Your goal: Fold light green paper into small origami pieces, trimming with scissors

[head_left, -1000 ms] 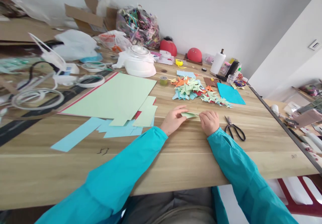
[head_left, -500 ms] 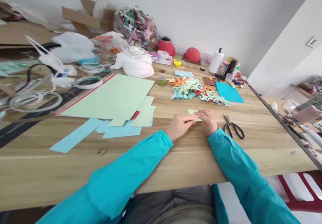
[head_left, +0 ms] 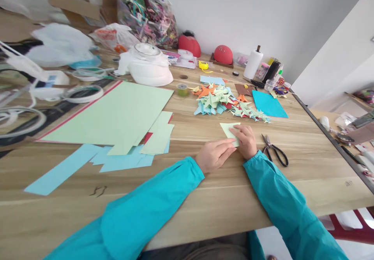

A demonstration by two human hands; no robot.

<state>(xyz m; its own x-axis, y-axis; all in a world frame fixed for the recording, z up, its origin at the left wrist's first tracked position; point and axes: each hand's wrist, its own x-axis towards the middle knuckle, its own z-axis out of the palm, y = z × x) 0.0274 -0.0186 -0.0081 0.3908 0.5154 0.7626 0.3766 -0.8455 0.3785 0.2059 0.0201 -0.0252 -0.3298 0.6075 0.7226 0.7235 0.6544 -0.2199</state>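
A small folded piece of light green paper [head_left: 227, 129] lies between my two hands. My right hand [head_left: 246, 140] grips it from the right, with the fingers bent over its surface. At the paper's lower edge, the fingers of my left hand [head_left: 215, 154] close on it; their tips partly cover that edge. Black-handled scissors [head_left: 274, 150] rest on the table just right of my right hand, blades pointing away from me. Beyond my hands sits a pile of folded paper stars [head_left: 214, 98] in green, blue, orange and red.
Large green sheets [head_left: 117, 114] lie to the left, with green strips [head_left: 157, 139] and blue strips [head_left: 62, 170] near them. A bright blue sheet [head_left: 269, 103] is at the right. Farther back are a tape measure [head_left: 203, 65], a red pincushion [head_left: 223, 54] and a white roll [head_left: 253, 65].
The green paper shows more of its surface now, as my left hand has shifted slightly down from it. My right hand stays on the paper. The camera view has moved somewhat.
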